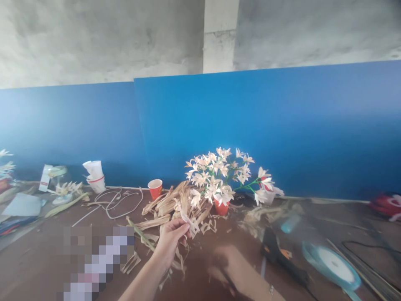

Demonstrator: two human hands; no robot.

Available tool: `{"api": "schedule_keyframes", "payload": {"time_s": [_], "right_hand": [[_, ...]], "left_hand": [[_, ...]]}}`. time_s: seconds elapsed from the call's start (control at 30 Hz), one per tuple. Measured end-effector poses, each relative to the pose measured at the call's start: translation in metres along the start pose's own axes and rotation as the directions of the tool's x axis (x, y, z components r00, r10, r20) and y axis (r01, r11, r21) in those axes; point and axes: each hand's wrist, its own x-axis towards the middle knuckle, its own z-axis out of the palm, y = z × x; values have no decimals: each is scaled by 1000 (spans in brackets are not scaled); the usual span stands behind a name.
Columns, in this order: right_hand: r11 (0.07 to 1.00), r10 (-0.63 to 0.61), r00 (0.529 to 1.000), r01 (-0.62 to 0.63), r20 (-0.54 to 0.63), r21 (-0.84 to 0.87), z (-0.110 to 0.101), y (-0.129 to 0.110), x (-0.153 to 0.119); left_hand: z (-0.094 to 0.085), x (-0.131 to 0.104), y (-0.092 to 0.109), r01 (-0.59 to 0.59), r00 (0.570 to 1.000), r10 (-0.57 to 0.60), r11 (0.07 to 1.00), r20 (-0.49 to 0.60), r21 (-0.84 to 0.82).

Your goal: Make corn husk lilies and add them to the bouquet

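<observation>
My left hand [173,235] pinches a pale piece of corn husk [187,218] between thumb and fingers, above the brown table. Smeared by motion, my right hand [233,267] is low and to the right, its fingers curled around a thin dark object that I cannot make out. Behind my left hand lies a heap of dried corn husks [171,205]. White husk flowers [216,171] on green stems stand in a red cup [222,207]. Small husk scraps [130,263] are scattered left of my left wrist.
A black glue gun [275,251] and a roll of light-blue ribbon [335,265] lie at the right. An orange paper cup [155,189], a white cable [115,205] and a white cup [96,183] are at the back left. A blue panel [250,113] closes off the table's rear.
</observation>
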Motion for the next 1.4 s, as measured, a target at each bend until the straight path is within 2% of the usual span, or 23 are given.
{"api": "schedule_keyframes", "payload": {"time_s": [0.13, 0.33, 0.6, 0.83, 1.03, 1.2, 1.4], "right_hand": [[997, 27, 1000, -27, 1, 79, 1, 3, -1], [995, 50, 999, -50, 2, 81, 3, 3, -2], [994, 94, 994, -91, -48, 57, 8, 7, 1], [995, 75, 994, -70, -77, 67, 10, 3, 0], [996, 49, 995, -43, -83, 73, 10, 2, 1], [997, 39, 995, -33, -92, 73, 12, 3, 2], [997, 38, 995, -32, -90, 65, 12, 4, 3]], "left_hand": [[1, -1, 1, 6, 999, -6, 1000, -33, 2], [3, -4, 1, 1, 997, -3, 1000, -80, -16], [8, -4, -8, 19, 990, -36, 992, -135, -127], [13, -6, -12, 48, 973, -95, 974, -208, -221], [12, -6, -21, 85, 975, -134, 962, -175, -261], [14, -8, -20, 120, 968, -181, 941, -172, -317], [14, -8, -21, 126, 970, -183, 942, -161, -312]]}}
